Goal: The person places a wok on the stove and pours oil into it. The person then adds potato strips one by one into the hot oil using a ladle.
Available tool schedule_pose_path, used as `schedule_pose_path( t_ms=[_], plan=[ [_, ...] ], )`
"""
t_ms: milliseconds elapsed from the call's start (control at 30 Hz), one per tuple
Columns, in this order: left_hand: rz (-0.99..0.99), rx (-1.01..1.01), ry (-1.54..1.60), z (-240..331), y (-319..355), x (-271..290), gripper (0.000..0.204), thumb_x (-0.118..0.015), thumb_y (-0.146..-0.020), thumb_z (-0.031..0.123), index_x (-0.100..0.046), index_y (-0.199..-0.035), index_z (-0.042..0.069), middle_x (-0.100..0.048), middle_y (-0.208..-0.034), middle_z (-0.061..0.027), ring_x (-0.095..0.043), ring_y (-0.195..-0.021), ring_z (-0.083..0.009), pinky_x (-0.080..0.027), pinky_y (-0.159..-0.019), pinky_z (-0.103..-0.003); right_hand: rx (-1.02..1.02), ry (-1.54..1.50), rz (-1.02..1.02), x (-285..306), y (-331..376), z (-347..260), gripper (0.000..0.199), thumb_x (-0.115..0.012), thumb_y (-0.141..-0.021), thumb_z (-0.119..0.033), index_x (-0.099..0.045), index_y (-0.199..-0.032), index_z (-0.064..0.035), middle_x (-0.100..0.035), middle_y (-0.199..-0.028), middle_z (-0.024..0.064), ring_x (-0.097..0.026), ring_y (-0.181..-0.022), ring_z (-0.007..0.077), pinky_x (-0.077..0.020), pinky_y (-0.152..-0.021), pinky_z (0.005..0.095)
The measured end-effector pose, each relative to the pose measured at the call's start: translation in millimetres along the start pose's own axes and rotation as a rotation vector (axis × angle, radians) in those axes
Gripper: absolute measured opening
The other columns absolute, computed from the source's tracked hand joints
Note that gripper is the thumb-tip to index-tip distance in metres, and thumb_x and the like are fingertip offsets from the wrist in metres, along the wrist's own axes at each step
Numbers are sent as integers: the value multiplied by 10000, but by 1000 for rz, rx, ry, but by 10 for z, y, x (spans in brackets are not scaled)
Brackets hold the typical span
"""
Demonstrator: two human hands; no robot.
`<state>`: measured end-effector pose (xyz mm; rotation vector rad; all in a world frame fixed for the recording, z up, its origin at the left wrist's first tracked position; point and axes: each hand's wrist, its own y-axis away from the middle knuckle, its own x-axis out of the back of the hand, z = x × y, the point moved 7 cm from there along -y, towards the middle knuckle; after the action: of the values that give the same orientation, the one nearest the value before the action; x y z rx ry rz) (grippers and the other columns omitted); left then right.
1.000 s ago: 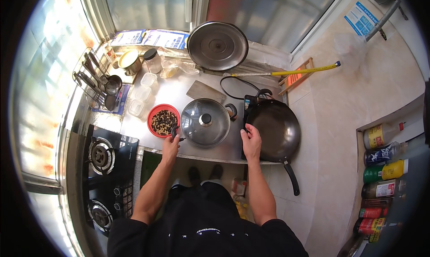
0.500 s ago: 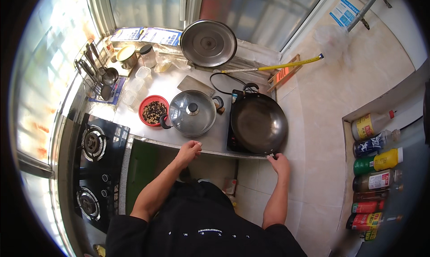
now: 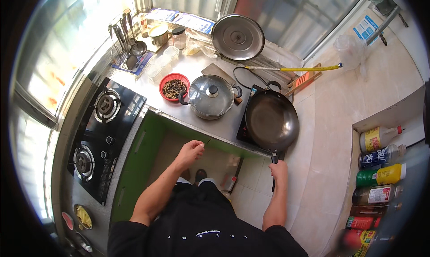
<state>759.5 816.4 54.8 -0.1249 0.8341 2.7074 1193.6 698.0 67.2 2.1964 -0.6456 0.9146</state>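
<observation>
Both arms reach forward from the lower edge. Right hand [image 3: 278, 170] is closed around the handle of the dark wok [image 3: 271, 120], which sits on the counter [image 3: 224, 127] just right of the lidded pot [image 3: 210, 96]. Left hand [image 3: 191, 150] hovers loosely curled below the counter edge, holding nothing. Most of the handle is hidden under the fist; the fingertips cannot be made out.

lidded pot [image 3: 210, 97], red bowl [image 3: 174, 86], gas hob [image 3: 96, 136]

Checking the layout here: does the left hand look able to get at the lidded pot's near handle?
Probably yes: the left hand hangs empty before the counter edge, nothing between it and the lidded pot.
</observation>
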Motion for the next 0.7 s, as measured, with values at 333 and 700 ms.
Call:
schedule_pose_path(
  t_ms=[333,700],
  plan=[
    [245,-95,122,-46,821,943,192,-594,-1004,259,-631,-1089,91,-636,-913,18,-580,-802,-62,-474,-700,-224,227,64,208,-69,760,-572,125,-628,-704,-88,-530,-663,-22,-525,-516,64,-533,-411,183,-433,-427,348],
    [430,-278,263,-198,2155,2201,227,-582,-1005,253,-623,-1130,68,-635,-953,-3,-588,-831,-90,-480,-724,-256,569,68,-115,-1219,2349,-2115,223,-662,-687,-183,-588,-730,23,-607,-629,177,-596,-574,294,-476,-597,406]
  ],
)
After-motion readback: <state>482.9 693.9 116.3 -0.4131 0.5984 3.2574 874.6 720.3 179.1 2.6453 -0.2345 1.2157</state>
